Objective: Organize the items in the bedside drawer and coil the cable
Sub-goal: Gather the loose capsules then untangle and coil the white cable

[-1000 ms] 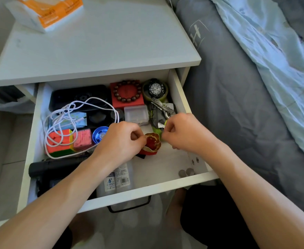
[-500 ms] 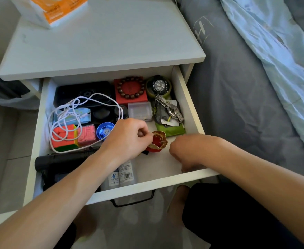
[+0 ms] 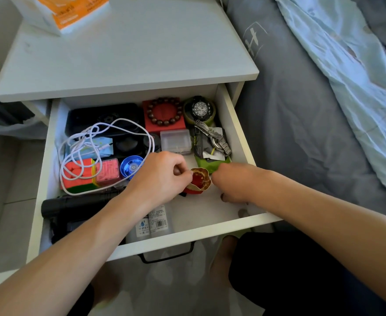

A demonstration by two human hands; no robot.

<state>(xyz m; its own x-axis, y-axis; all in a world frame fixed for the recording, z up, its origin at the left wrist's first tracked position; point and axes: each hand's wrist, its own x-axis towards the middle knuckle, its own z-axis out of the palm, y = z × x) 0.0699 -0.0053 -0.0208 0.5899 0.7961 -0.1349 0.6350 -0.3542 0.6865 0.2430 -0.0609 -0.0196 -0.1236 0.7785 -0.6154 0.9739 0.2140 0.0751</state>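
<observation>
The white bedside drawer (image 3: 239, 124) stands pulled out. A loose white cable (image 3: 128, 120) sprawls over a black case (image 3: 100, 117) and a colourful cube (image 3: 78, 176) on the left side. My left hand (image 3: 160, 179) pinches the rim of a small red pouch (image 3: 200, 181) with a gold-edged mouth, holding it open in the middle. My right hand (image 3: 230, 185) is just right of the pouch, fingers curled down onto the drawer floor; what is under them is hidden. A coin (image 3: 242, 212) lies by the front right corner.
At the back are a bead bracelet on a red box (image 3: 164, 115), a black watch (image 3: 200, 109), a metal watch (image 3: 217, 137), a clear box (image 3: 176, 139) and a green packet (image 3: 210, 164). A black flashlight (image 3: 73, 202) and small bottles (image 3: 155, 222) lie in front. The bed (image 3: 301, 110) is to the right.
My right hand dropped from beside the pouch to the drawer's front right corner, then came back up next to the pouch. My left hand kept holding the pouch.
</observation>
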